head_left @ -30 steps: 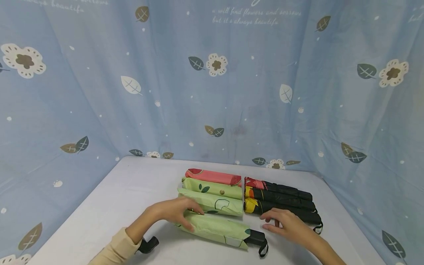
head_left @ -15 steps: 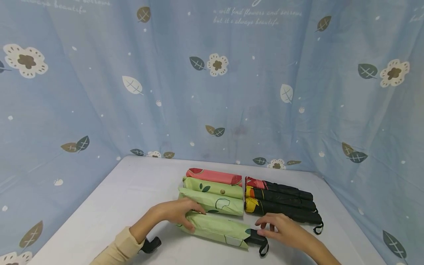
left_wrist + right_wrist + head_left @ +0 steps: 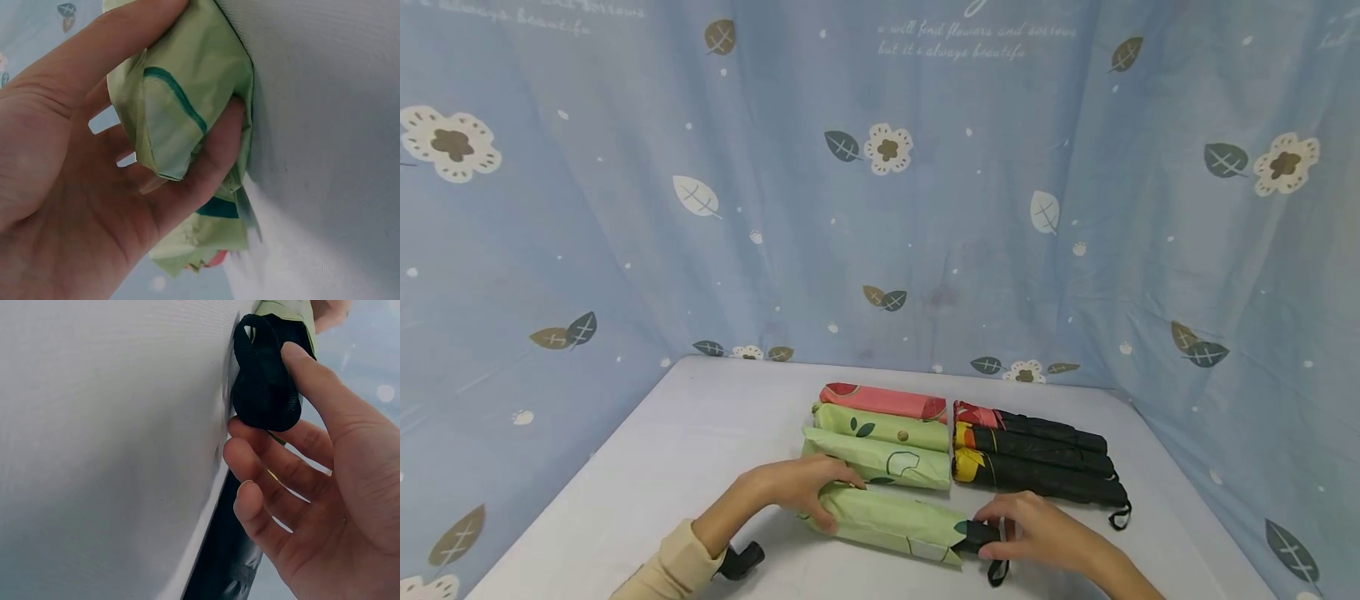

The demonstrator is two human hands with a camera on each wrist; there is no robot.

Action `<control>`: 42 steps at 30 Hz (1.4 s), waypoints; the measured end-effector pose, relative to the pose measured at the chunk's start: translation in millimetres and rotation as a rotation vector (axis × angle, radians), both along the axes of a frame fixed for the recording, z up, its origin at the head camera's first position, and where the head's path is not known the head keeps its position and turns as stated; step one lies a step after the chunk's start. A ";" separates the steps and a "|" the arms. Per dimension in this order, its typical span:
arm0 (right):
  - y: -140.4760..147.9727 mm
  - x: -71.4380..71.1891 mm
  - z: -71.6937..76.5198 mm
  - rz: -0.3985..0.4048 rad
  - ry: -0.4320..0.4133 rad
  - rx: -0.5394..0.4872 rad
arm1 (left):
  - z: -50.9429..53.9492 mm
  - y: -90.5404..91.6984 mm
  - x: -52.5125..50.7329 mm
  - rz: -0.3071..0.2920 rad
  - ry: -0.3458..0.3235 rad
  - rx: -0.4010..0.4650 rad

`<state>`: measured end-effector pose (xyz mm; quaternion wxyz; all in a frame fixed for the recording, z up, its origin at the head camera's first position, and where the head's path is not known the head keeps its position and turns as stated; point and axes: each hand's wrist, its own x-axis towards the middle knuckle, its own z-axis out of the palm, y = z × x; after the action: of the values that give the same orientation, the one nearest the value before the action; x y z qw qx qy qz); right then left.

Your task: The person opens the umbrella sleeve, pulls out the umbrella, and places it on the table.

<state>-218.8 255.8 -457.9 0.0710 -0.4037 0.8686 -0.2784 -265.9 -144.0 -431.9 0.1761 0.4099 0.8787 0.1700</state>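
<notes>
A folded umbrella in a light green sleeve (image 3: 891, 521) lies on the white table, nearest to me. My left hand (image 3: 805, 490) grips its left end, thumb on the near side; in the left wrist view the fingers curl round the green fabric (image 3: 181, 81). At the other end, my right hand (image 3: 1037, 533) pinches the black handle (image 3: 976, 536) between thumb and fingers. A wrist loop (image 3: 250, 356) hangs off that handle in the right wrist view. Just behind lie two more green-sleeved umbrellas, a nearer one (image 3: 880, 460) and a farther one (image 3: 880, 425).
A red watermelon-print umbrella (image 3: 883, 401) lies behind the green ones. To their right, black umbrellas with yellow (image 3: 1037, 475) and red (image 3: 1030, 422) ends lie side by side. A black object (image 3: 742, 560) shows by my left wrist. A blue patterned curtain (image 3: 880, 208) encloses the table (image 3: 737, 408).
My right hand has come left and down from beside the umbrella onto its black handle. The left hand has stayed at the left end, and the umbrella has hardly moved.
</notes>
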 end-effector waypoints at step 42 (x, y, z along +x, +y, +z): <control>1.6 3.1 9.5 -0.062 0.019 0.077 | -6.2 -0.3 -5.6 -0.067 0.083 0.129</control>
<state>-215.7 257.5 -448.4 0.0699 -0.3763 0.8914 -0.2428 -271.5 -144.2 -438.2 0.1182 0.4562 0.8583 0.2030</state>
